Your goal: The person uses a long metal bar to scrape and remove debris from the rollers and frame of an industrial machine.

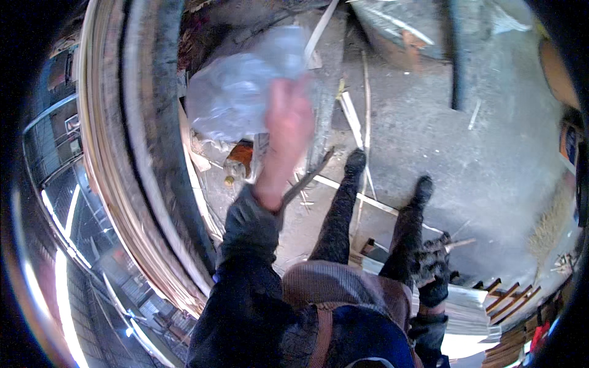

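Observation:
My bare left hand [289,116] is stretched out over the near right side of a crumpled, clear plastic bag [230,92]. Motion smears its fingers, so their grip and any contact with the bag cannot be made out. A clear bottle [236,165] with an orange-brown label and a yellowish cap lies beside my left wrist. In a dark, worn glove, my right hand [429,260] is low beside my right leg, its fingers curled. A thin wooden stick [461,243] juts out from between those fingers.
Long stacked boards [101,141] run along the left. Wood strips [353,116] and splinters litter the concrete floor [491,159]. A dark upright bar [455,61] stands at the far right of centre. Light sheets [469,319] and brown slats [512,300] lie at lower right.

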{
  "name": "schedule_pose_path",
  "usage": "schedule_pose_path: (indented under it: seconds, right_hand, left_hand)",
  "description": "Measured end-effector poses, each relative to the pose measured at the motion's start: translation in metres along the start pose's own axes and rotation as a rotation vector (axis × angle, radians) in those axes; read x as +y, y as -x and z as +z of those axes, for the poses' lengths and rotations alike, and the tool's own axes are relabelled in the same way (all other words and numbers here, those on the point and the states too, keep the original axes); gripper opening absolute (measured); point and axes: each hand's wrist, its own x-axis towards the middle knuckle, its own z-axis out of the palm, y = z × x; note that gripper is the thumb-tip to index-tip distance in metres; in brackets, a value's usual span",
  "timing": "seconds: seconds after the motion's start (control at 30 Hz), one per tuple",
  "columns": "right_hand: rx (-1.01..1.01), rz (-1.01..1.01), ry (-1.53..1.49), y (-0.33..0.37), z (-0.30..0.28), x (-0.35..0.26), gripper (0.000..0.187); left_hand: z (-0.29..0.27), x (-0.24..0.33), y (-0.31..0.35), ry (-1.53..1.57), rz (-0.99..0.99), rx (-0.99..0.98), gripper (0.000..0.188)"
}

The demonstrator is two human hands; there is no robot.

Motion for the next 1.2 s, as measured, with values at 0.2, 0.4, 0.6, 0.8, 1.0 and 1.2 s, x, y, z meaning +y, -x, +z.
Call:
schedule_pose_path:
  seconds: [0.2, 0.4, 0.6, 0.8, 1.0, 1.2]
  right_hand:
    - [-0.198, -0.131, 0.025, 0.077, -0.021, -0.076, 0.066]
    - [-0.447, -0.344, 0.004, 0.179, -0.012, -0.183, 0.071]
    - [-0.719, -0.513, -0.025, 0.234, 0.027, -0.196, 0.063]
    - [-0.831, -0.538, -0.123, 0.241, 0.050, -0.195, 0.054]
    - [-0.966, -0.175, -0.459, 0.194, 0.063, -0.159, 0.037]
    - [-1.310, 0.109, -0.410, 0.172, 0.167, -0.129, 0.039]
  left_hand:
    - [-0.137, 0.226, 0.008, 0.555, 0.169, -0.297, 0.055]
    - [-0.277, 0.297, -0.086, 0.821, -0.234, 0.200, 0.021]
    - [-0.364, 0.277, -0.112, 1.558, -0.264, 0.432, 0.013]
    - [-0.379, 0.249, -0.099, 1.835, -0.335, 0.331, 0.022]
    - [-0.396, 0.228, -0.018, 1.981, -0.535, 0.265, 0.036]
    - [-0.416, 0.144, 0.082, 1.979, -0.687, 0.389, 0.037]
